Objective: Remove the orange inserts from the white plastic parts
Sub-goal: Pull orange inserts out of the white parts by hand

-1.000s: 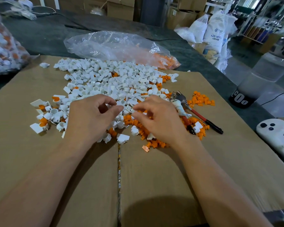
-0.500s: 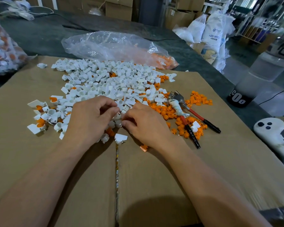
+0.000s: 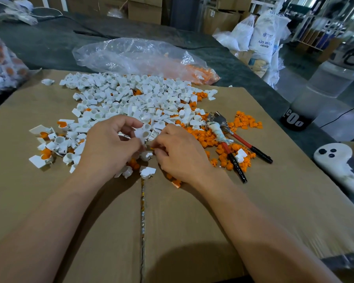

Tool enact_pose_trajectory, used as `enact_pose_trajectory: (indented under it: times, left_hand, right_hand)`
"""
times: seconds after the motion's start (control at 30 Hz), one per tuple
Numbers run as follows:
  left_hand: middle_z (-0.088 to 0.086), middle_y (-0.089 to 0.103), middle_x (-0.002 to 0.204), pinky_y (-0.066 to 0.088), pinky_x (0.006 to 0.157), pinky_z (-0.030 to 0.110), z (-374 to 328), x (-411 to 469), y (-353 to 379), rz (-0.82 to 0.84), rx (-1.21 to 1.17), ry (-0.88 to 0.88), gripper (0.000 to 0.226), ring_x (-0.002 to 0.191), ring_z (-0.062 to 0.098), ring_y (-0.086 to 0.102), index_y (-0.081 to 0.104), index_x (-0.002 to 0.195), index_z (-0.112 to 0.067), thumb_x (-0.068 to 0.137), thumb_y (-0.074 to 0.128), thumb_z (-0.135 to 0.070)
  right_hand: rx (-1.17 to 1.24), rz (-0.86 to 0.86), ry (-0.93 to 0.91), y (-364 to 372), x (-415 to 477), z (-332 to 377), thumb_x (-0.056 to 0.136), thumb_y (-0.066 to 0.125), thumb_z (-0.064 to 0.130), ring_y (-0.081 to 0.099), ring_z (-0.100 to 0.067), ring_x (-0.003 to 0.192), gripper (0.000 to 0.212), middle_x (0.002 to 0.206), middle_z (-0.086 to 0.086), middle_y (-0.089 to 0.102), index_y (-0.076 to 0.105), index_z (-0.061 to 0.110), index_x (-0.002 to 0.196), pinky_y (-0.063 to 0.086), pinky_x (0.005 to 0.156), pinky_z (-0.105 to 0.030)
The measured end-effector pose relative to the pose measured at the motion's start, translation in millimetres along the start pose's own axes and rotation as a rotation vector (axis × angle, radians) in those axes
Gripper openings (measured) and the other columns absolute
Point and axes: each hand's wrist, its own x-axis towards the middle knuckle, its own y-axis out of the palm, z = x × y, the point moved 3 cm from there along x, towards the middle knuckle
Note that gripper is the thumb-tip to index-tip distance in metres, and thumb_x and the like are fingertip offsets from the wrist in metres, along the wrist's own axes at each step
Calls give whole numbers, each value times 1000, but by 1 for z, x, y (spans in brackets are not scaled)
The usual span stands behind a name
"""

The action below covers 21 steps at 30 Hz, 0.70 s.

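two hands (image 3: 108, 144) (image 3: 180, 152) on one white part (image 3: 141, 134), right pinch unclear

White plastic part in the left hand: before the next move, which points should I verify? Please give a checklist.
1. Left hand grips small white plastic part: ok.
2. Right hand holds anything: cannot tell.
3. Right fingertips close to that part: ok.
4. Red-and-black-handled pliers lie clear of both hands: ok.
5. Heap of loose orange plastic inserts beside right hand, for dropping: ok.
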Motion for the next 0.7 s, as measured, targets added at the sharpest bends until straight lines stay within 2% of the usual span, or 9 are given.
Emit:
enact_pose_trajectory:
  times: [0.1,0.23,0.3,0.37,0.43,0.5,0.57,0.63,0.7]
  left_hand:
    - [0,57,70,47,46,11,1,-1,1,36,-110,-51,36,45,5,61,62,79,-26,75,66,9]
    - [-6,58,58,54,51,18,3,0,1,72,-256,-112,30,53,17,67,65,80,-17,76,64,13]
    - [-8,56,51,55,51,20,3,1,1,90,-323,-145,28,53,19,67,65,81,-13,76,62,14]
    - [-2,59,50,53,48,19,3,1,1,114,-392,-176,26,51,18,66,65,81,-10,76,60,15]
    - [4,63,51,51,47,18,1,1,2,142,-425,-190,25,48,17,65,66,80,-8,76,59,16]
    - [7,64,51,50,46,17,1,0,3,156,-443,-190,25,47,17,64,67,79,-8,76,59,16]
    - [7,64,50,50,46,17,1,0,2,151,-444,-177,24,46,17,63,66,79,-8,76,60,15]
    - [4,63,49,50,46,17,1,-1,2,146,-427,-155,24,45,17,63,66,80,-9,77,61,14]
    - [2,61,48,51,48,18,1,-1,3,144,-414,-139,25,47,18,64,66,82,-10,77,61,14]
  right_hand:
    - [68,-61,37,-4,1,-2,93,43,17,48,-16,93,24,102,-4,53,61,12,107,29,67,-23]
    - [231,-94,83,-10,-1,-4,96,40,14,51,-15,95,23,106,-5,57,54,9,114,37,78,-27]
    - [313,-132,77,-13,-1,-5,96,41,9,46,-12,93,32,104,-5,51,49,10,127,34,76,-21]
    - [381,-158,72,-15,-3,-5,95,42,4,40,-9,88,37,98,-2,42,49,12,131,31,71,-13]
    - [420,-180,69,-16,-4,-5,93,47,3,41,-6,89,33,97,2,43,56,12,124,32,76,-6]
    - [461,-237,67,-17,-5,-4,88,57,5,48,-6,88,26,93,6,51,63,9,112,39,79,-13]
    - [524,-314,86,-20,-7,-4,82,66,8,54,-6,78,18,85,7,58,69,10,100,46,74,-20]
    - [592,-375,117,-21,-9,-5,77,71,10,58,-6,73,17,80,5,62,72,11,95,49,70,-21]
    - [662,-400,150,-20,-10,-6,78,71,9,62,-5,76,18,83,2,67,72,11,96,52,72,-20]
